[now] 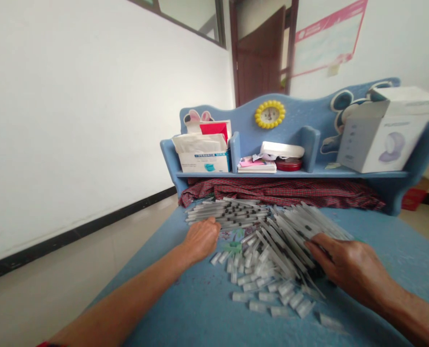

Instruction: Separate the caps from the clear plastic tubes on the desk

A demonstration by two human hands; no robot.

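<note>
My left hand (202, 236) is closed in a fist at the near edge of the left pile of pens (232, 212); what its fingers hold, if anything, is hidden. These pens have clear barrels and dark grips and lie roughly sideways. At the right pile of clear pens (290, 236), my right hand (344, 258) has its thumb and fingers closed on a pen at the pile's right edge, partly hidden by the fingers. Loose clear pen caps (263, 274) lie scattered between the hands and toward the front of the blue table (171, 308).
Behind the pens lies a bunched red checked cloth (279, 193). Above it, a blue shelf (250, 174) holds a mask box (205, 161), papers, a red round tin (288, 165) and a large white box (384, 130). A white wall (91, 106) stands at left.
</note>
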